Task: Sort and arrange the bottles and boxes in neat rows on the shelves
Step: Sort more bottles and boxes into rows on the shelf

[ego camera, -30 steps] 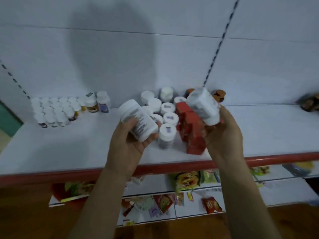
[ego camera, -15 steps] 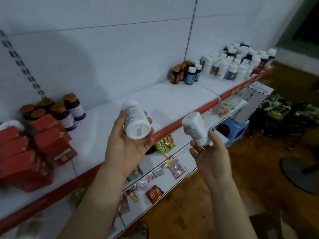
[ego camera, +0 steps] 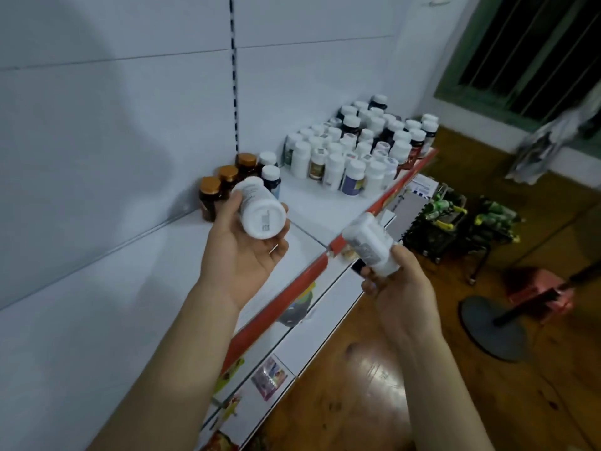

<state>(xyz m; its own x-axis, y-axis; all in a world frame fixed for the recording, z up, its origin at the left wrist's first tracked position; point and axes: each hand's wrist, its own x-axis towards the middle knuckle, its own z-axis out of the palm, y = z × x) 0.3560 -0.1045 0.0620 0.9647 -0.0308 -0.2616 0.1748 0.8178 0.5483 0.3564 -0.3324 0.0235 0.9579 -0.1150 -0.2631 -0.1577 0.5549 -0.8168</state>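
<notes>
Your left hand [ego camera: 240, 252] cradles a white pill bottle [ego camera: 260, 211] at frame centre, fingers curled round it, base facing you, above the white shelf [ego camera: 130, 304]. Your right hand [ego camera: 396, 288], lower right of centre, grips a second white bottle [ego camera: 370, 242] just past the shelf's red edge [ego camera: 292, 294]. Toward the upper right, gold-capped brown bottles [ego camera: 224, 187] and crowded white-capped bottles [ego camera: 357, 148] stand on the shelf.

A small shop: a white metal display shelf [ego camera: 97, 320] with a red front strip [ego camera: 292, 289], massed white-capped supplement bottles [ego camera: 357, 151], and bright snack packets [ego camera: 270, 377] below.
</notes>
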